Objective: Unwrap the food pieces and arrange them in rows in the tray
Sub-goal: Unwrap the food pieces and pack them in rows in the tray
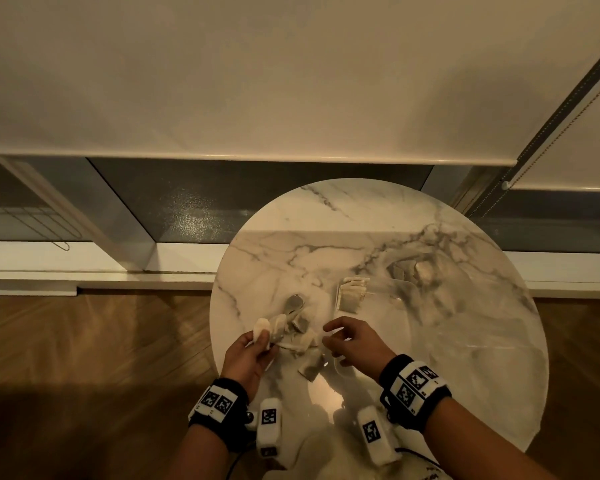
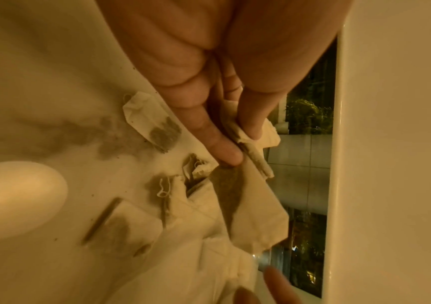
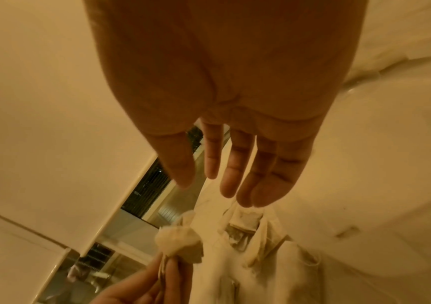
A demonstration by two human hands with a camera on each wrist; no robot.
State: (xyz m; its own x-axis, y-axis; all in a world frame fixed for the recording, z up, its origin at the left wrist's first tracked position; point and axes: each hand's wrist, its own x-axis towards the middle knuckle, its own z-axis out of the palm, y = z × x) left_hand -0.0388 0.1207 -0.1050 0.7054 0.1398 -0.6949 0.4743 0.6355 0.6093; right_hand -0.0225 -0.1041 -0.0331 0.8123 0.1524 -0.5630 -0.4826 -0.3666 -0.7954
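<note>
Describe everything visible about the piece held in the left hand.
The piece is a pale, papery pouch, creased and crumpled, with a darker patch showing through its middle. It hangs tilted from the left hand, whose thumb and fingers pinch its bunched upper end, so a crumpled tuft pokes out above the fingers. It is lifted off the marble table, at the near left edge of the loose pile of similar pieces. Whether it touches that pile cannot be told.
</note>
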